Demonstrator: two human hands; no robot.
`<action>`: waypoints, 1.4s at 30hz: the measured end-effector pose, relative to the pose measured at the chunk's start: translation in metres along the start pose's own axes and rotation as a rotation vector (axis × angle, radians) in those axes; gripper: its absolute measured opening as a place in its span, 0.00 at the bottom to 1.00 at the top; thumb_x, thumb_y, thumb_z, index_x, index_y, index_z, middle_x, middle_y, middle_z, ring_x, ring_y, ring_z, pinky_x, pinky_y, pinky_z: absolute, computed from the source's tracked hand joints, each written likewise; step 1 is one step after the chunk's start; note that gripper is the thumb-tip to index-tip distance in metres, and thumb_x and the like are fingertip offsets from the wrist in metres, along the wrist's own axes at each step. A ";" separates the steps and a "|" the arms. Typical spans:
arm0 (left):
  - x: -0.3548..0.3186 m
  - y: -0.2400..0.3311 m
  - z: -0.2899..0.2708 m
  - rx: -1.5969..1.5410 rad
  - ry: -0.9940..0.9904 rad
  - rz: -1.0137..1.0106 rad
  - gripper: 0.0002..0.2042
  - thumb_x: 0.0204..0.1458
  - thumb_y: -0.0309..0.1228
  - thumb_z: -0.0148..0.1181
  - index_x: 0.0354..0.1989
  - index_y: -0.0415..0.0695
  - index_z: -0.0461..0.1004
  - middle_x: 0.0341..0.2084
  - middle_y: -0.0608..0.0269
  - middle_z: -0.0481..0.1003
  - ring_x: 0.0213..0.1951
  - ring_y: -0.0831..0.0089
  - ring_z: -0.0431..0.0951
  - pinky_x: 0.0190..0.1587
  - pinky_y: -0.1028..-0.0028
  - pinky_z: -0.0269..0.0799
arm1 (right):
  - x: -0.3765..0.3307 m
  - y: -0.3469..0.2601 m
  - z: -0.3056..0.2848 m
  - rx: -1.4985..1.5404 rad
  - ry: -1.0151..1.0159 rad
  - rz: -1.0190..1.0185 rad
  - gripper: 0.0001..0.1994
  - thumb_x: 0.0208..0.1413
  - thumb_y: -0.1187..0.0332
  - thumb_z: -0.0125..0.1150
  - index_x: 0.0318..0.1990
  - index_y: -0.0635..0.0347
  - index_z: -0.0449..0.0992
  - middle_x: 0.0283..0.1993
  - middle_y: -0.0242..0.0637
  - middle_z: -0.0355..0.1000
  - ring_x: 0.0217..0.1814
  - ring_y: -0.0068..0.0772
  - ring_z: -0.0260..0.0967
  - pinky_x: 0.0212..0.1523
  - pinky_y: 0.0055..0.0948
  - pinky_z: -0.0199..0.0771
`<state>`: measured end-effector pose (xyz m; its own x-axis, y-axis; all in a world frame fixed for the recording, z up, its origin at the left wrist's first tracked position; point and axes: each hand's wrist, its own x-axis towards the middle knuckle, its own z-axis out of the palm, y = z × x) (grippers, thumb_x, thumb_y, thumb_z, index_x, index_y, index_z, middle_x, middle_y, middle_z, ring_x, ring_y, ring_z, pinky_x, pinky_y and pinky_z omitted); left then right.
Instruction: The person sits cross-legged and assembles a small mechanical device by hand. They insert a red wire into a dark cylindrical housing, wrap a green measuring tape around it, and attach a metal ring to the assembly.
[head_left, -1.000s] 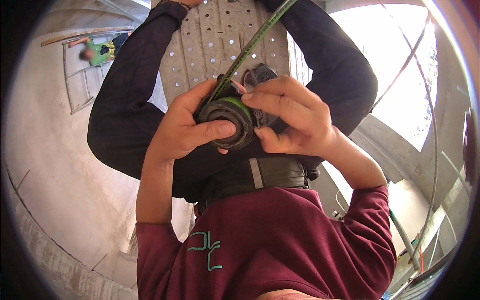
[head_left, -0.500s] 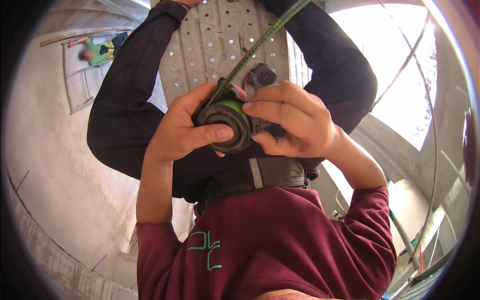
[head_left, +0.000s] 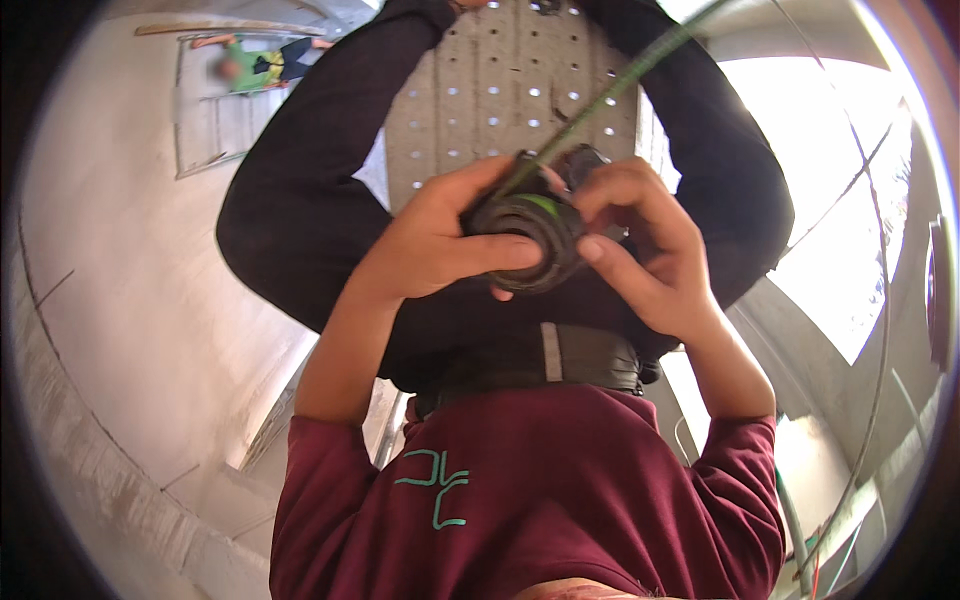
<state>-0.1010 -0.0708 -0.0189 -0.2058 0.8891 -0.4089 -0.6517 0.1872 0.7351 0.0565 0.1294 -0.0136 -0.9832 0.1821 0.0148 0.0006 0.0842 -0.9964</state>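
Observation:
Above my lap, my left hand (head_left: pixel 440 235) is closed round a tape measure (head_left: pixel 562 240) with a round black case and a green band. The thumb lies across the case's round face. From its top a green blade (head_left: pixel 625 85) runs up and to the right, out of the picture. My right hand (head_left: pixel 655 240) is curled at the case's right side, index finger bent close to it and thumb tip near its edge. What those fingers grip is hidden and blurred. A small dark device (head_left: pixel 583 165) shows just behind the right fingers.
My legs (head_left: pixel 300 200), in dark trousers, are bent round a perforated metal plank (head_left: pixel 500 80). A person in a green top (head_left: pixel 247 70) is by a metal frame (head_left: pixel 180 130) at the far left. To the right are a bright opening (head_left: pixel 800 170) and a hanging cable (head_left: pixel 883 260).
Both hands and the tape measure have shifted right in the picture as the view moved. My right thumb has risen toward the case's edge, and the right fingers have curled more.

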 end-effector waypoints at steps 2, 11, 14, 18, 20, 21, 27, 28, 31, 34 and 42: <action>0.000 -0.005 -0.003 0.026 0.012 0.035 0.30 0.55 0.29 0.74 0.64 0.36 0.70 0.45 0.58 0.81 0.39 0.73 0.84 0.29 0.74 0.83 | 0.001 0.000 0.002 0.067 0.014 0.080 0.13 0.60 0.77 0.68 0.52 0.64 0.78 0.49 0.38 0.73 0.47 0.29 0.73 0.47 0.28 0.74; 0.005 -0.007 -0.001 -0.011 -0.008 0.102 0.30 0.55 0.31 0.75 0.65 0.36 0.69 0.43 0.56 0.81 0.38 0.72 0.86 0.28 0.74 0.85 | -0.002 -0.009 0.002 0.039 0.018 -0.008 0.17 0.63 0.74 0.68 0.58 0.62 0.77 0.47 0.35 0.73 0.43 0.27 0.74 0.45 0.27 0.75; 0.002 -0.007 0.001 -0.021 -0.008 0.084 0.31 0.55 0.33 0.75 0.65 0.35 0.69 0.44 0.56 0.81 0.38 0.71 0.86 0.27 0.73 0.85 | 0.003 -0.009 -0.002 -0.017 -0.029 -0.057 0.18 0.61 0.73 0.70 0.58 0.63 0.78 0.46 0.36 0.74 0.43 0.28 0.74 0.44 0.28 0.76; 0.002 -0.006 -0.002 -0.058 -0.004 0.069 0.35 0.53 0.38 0.77 0.65 0.34 0.67 0.44 0.51 0.81 0.36 0.65 0.87 0.24 0.71 0.85 | -0.001 -0.005 0.004 0.070 0.019 -0.025 0.19 0.60 0.73 0.72 0.58 0.63 0.78 0.48 0.37 0.75 0.43 0.29 0.76 0.42 0.28 0.78; 0.005 -0.010 -0.002 -0.073 0.022 0.077 0.42 0.50 0.43 0.79 0.67 0.32 0.63 0.45 0.44 0.81 0.34 0.54 0.89 0.21 0.68 0.87 | -0.002 -0.003 0.009 0.081 0.073 -0.058 0.20 0.59 0.73 0.73 0.58 0.62 0.78 0.48 0.38 0.75 0.43 0.29 0.76 0.42 0.28 0.78; 0.006 -0.011 -0.002 -0.107 -0.002 0.080 0.40 0.51 0.41 0.78 0.66 0.32 0.65 0.45 0.46 0.81 0.35 0.57 0.88 0.22 0.69 0.86 | -0.003 -0.002 0.011 0.067 0.097 -0.092 0.20 0.59 0.74 0.73 0.58 0.62 0.77 0.49 0.38 0.75 0.43 0.29 0.76 0.42 0.28 0.78; 0.006 -0.015 -0.005 -0.206 -0.067 0.094 0.39 0.51 0.39 0.78 0.66 0.32 0.65 0.45 0.45 0.80 0.35 0.58 0.88 0.23 0.69 0.86 | -0.007 -0.007 0.014 -0.049 0.139 -0.191 0.22 0.57 0.73 0.74 0.59 0.62 0.77 0.50 0.41 0.76 0.43 0.33 0.78 0.43 0.30 0.79; 0.006 -0.017 -0.004 -0.199 -0.046 0.096 0.41 0.50 0.41 0.80 0.66 0.31 0.64 0.45 0.42 0.80 0.34 0.58 0.88 0.21 0.69 0.86 | -0.008 -0.007 0.014 -0.066 0.140 -0.199 0.22 0.57 0.73 0.74 0.59 0.62 0.76 0.50 0.41 0.76 0.43 0.33 0.78 0.43 0.31 0.79; 0.007 -0.016 -0.008 -0.183 -0.047 0.070 0.44 0.47 0.43 0.82 0.66 0.30 0.63 0.46 0.40 0.80 0.37 0.58 0.88 0.26 0.67 0.88 | -0.009 -0.009 0.016 -0.035 0.148 -0.140 0.24 0.56 0.72 0.76 0.60 0.61 0.75 0.49 0.42 0.75 0.44 0.35 0.78 0.45 0.32 0.79; 0.004 -0.019 -0.014 -0.147 -0.013 0.077 0.46 0.44 0.44 0.84 0.66 0.31 0.63 0.48 0.42 0.80 0.44 0.58 0.87 0.38 0.63 0.90 | -0.008 -0.010 0.018 -0.057 0.137 -0.143 0.26 0.55 0.69 0.77 0.60 0.62 0.75 0.49 0.42 0.74 0.45 0.35 0.78 0.46 0.33 0.80; -0.010 -0.034 -0.028 -0.086 -0.019 0.105 0.48 0.40 0.40 0.87 0.68 0.32 0.67 0.56 0.56 0.79 0.55 0.68 0.82 0.59 0.69 0.77 | -0.007 -0.020 0.028 -0.036 0.143 -0.144 0.25 0.54 0.67 0.79 0.58 0.60 0.78 0.45 0.38 0.69 0.44 0.32 0.72 0.44 0.31 0.76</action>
<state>-0.0974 -0.0972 -0.0548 -0.2629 0.9097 -0.3214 -0.6873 0.0572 0.7241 0.0583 0.0986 0.0035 -0.9374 0.3030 0.1716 -0.1295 0.1541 -0.9795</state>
